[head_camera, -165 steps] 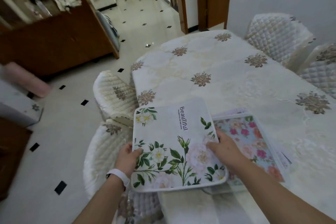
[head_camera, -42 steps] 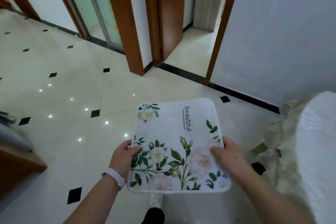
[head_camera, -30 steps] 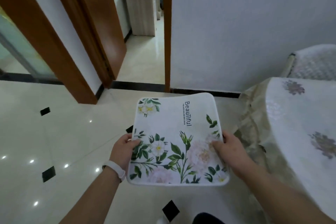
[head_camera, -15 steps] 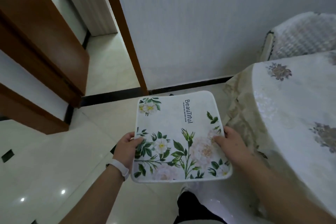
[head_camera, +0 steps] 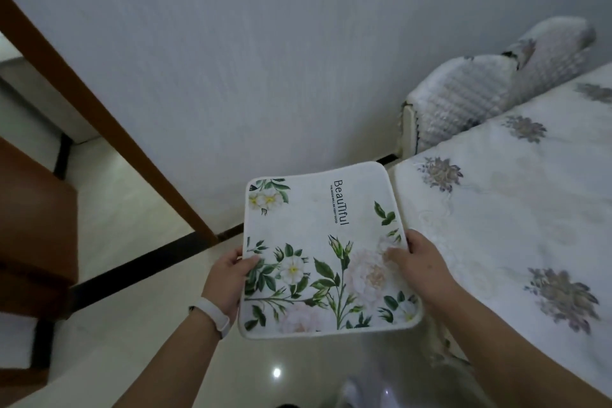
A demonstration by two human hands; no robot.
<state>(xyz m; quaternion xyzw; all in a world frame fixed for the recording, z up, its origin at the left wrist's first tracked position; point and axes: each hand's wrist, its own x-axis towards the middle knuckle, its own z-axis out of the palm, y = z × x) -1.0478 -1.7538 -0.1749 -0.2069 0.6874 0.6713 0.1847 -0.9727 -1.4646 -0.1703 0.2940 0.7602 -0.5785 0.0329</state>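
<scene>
A square white seat pad (head_camera: 326, 248) printed with green leaves, pale flowers and the word "Beautiful" is held flat in front of me, above the floor. My left hand (head_camera: 228, 278) grips its left edge, thumb on top; a white band circles that wrist. My right hand (head_camera: 415, 263) grips its right edge, thumb on the printed face. The pad's right edge lies close to the end of the table (head_camera: 516, 209), which wears a white cloth with brown flower motifs.
A chair with a quilted white cover (head_camera: 490, 89) stands against the grey wall (head_camera: 265, 43) at the table's far side. A brown door frame (head_camera: 109, 129) slants on the left, with a brown door (head_camera: 33, 225) beside it. Glossy pale floor tiles (head_camera: 132, 351) lie below.
I have carried the pad from the table's near side round its end, both hands keeping the same grip. The view has swung right toward the wall, table end and covered chair.
</scene>
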